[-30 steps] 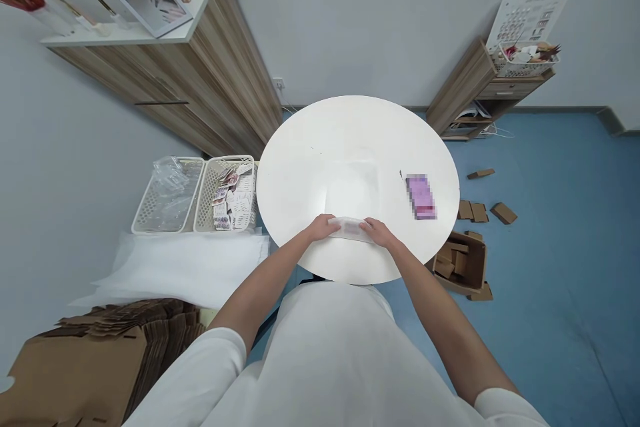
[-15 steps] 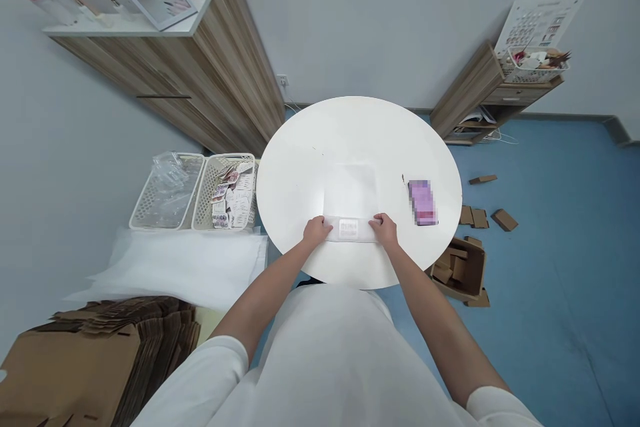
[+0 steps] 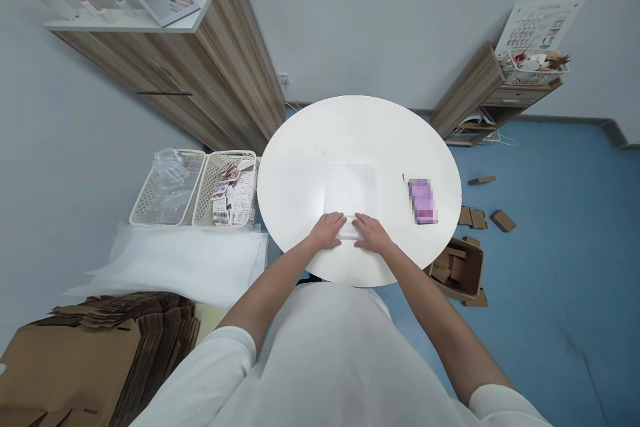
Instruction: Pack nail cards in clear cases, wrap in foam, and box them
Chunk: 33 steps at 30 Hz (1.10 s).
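Note:
A thin translucent white foam sheet lies flat near the front of the round table. Its near edge is folded over a small white packet with faint printing. At the packet's left end rests my left hand, fingers stretched out and thumb apart, lying on the folded part. My right hand lies the same way at the right end, fingers extended. The packet's middle shows between the two hands; its ends are hidden under them.
A purple pixelated item lies on the right of the white table. To the left are two white baskets, stacked foam sheets and flattened cardboard. An open carton with small boxes stands on the floor at right.
Both hands have let go of the fold's outer edges and moved inward to the packet, their fingers going from pinching to stretched out. The sheet lies in about the same place.

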Tool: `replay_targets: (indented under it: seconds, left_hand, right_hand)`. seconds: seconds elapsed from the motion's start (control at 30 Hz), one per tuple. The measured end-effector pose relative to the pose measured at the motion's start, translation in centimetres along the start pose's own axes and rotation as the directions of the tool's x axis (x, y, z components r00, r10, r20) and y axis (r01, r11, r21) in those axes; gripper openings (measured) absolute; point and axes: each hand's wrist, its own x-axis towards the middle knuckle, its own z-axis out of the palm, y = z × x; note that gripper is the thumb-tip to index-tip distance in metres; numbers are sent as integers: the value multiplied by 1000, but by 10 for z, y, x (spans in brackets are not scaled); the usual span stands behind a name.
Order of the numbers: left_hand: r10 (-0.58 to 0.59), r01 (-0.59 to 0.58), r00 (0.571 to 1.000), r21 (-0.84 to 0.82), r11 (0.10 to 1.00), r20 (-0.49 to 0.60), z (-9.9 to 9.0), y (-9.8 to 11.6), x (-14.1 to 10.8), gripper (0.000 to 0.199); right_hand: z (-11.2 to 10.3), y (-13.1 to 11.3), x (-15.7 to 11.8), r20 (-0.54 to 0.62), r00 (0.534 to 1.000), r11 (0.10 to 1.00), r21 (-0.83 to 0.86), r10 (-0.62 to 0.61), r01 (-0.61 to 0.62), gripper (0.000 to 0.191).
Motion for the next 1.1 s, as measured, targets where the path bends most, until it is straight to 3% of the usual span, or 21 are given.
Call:
replay_targets:
  seconds: [0.17, 0.4, 0.57, 0.7, 0.83, 0.93, 1.1]
  left_hand:
    - [-46, 53, 997, -95, 994, 69, -3, 3, -4, 59]
    - [18, 11, 992, -223, 975, 127, -2, 15, -39, 57]
    - [-89, 159, 978, -395, 905, 189, -7, 13, -41, 45]
    - [-211, 331, 942, -602, 726, 263, -20, 0, -28, 36]
    - [-333, 438, 897, -684, 584, 289, -19, -14, -20, 41]
    - [-457, 498, 855, -632, 594, 244, -8, -20, -16, 31]
    - [-607, 601, 772, -530, 599, 190, 6, -22, -9, 23]
  right_hand:
    - [3, -2, -4, 70, 997, 995, 97, 33, -39, 53]
    - [4, -19, -45, 146, 989, 951, 309, -38, -9, 64]
    - [-2, -19, -48, 185, 981, 896, 423, 60, -135, 40]
    - [-14, -8, -31, 257, 943, 790, 524, 210, -318, 23]
    - [-17, 1, -15, 307, 908, 676, 607, 285, -418, 23]
    - [-12, 5, -8, 288, 884, 623, 630, 367, -464, 26]
    - [0, 8, -2, 156, 834, 642, 569, 530, -514, 26]
